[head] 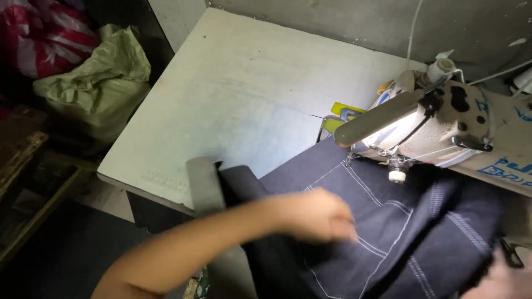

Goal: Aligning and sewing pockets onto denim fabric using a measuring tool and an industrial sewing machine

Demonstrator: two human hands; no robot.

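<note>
Dark denim fabric [399, 232] with white stitch lines lies under the head of a cream sewing machine [443, 127]. My left hand [318, 216] reaches across from the lower left, blurred, its fingers bunched and resting on the denim near a double seam; whether it pinches the cloth is unclear. My right hand [499, 279] shows only at the bottom right corner, at the edge of the fabric, mostly cut off. A grey strip of cloth [202, 182] hangs over the table's front edge beside the denim.
The pale sewing table [233, 94] stretches to the back left. A yellow guide piece [341, 113] sits next to the machine's needle area. Off the table at left lie a green sack [100, 83] and a red and white bag [39, 33].
</note>
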